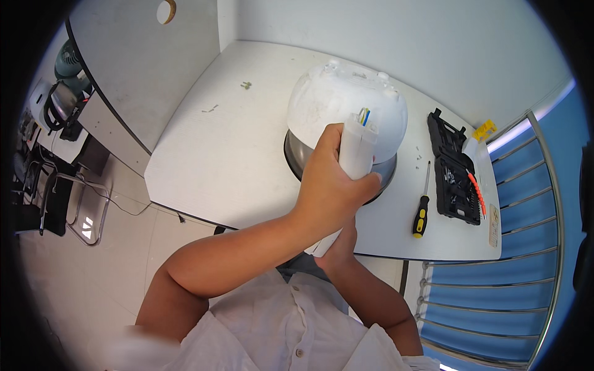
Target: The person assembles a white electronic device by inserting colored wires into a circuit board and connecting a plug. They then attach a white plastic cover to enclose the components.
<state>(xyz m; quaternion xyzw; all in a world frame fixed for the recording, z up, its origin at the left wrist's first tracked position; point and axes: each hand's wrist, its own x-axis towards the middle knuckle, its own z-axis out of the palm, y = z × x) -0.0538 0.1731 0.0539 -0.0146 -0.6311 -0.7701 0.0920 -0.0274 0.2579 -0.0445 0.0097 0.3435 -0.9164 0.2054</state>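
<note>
My left hand (331,182) wraps round a long white plastic handle-shaped housing (357,148), its thumb and fingers on opposite sides. Blue and yellow wires (365,115) stick out of the upper end of this housing. Lower down, near the table's front edge, my right hand (342,246) is closed on the same housing, partly hidden below my left wrist. Just beyond stands a big rounded white plastic shell (328,102) with small knobs on top. It rests on a shiny metal bowl-like part (298,157), which my left hand partly covers.
On the white table (216,161), a black and yellow screwdriver (421,216) lies right of the shell. Farther right is an open black tool case (455,179) with a red flexible shaft (476,191). Small screws (418,157) and greenish bits (245,85) lie loose. A metal railing (557,204) borders the right.
</note>
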